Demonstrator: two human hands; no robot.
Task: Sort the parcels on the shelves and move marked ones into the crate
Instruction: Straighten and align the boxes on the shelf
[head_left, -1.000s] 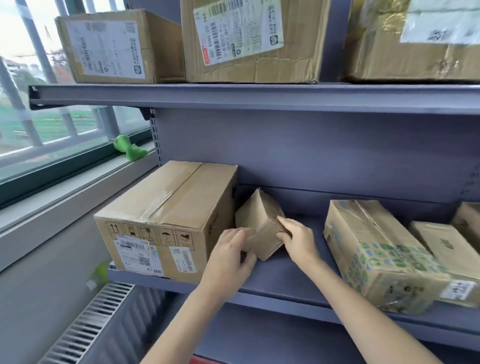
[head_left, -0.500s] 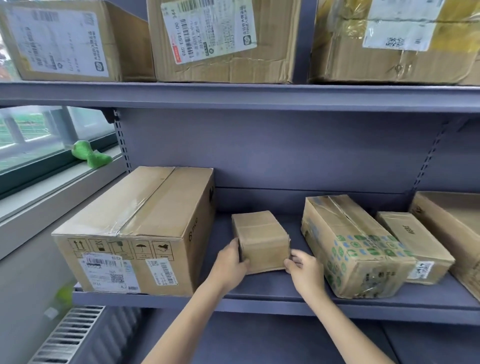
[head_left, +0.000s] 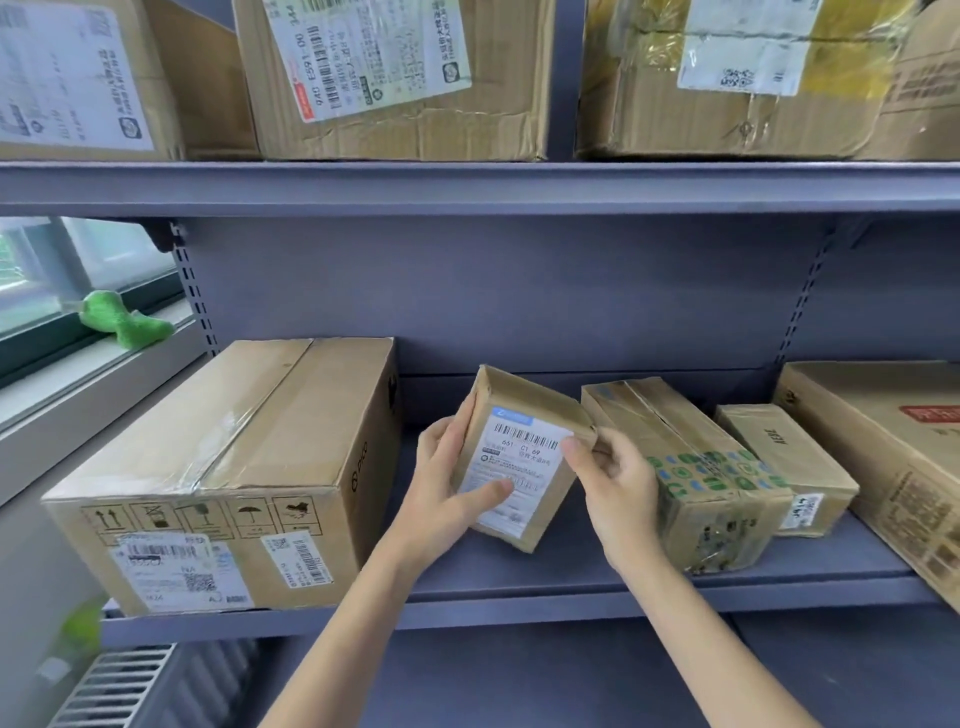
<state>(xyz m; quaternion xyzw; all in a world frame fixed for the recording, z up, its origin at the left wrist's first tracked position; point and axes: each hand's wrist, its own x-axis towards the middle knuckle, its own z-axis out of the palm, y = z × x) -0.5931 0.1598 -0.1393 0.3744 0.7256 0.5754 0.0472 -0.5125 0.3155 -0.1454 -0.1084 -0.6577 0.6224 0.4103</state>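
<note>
- Small parcel (head_left: 519, 457), a brown carton with a white barcode label facing the camera, is held tilted between two bare hands above the middle shelf (head_left: 519, 605).
- The left hand (head_left: 447, 483) grips its left edge, thumb lying across the lower part of the label; the right hand (head_left: 613, 483) pinches the right edge, thumb on the label's upper corner.
- Open shelf surface shows directly beneath the hands and runs out to the front lip.
- Just left of the left hand stands a large taped carton (head_left: 234, 483), its side wall close to the knuckles.
- Just right of the right hand lies a carton with green print (head_left: 696, 478), partly hidden behind that hand; a slimmer box (head_left: 784, 462) and a wide flat carton (head_left: 883, 457) lie beyond it.
- Above the hands, the upper shelf (head_left: 467, 187) carries three labelled cartons (head_left: 395, 78).
</note>
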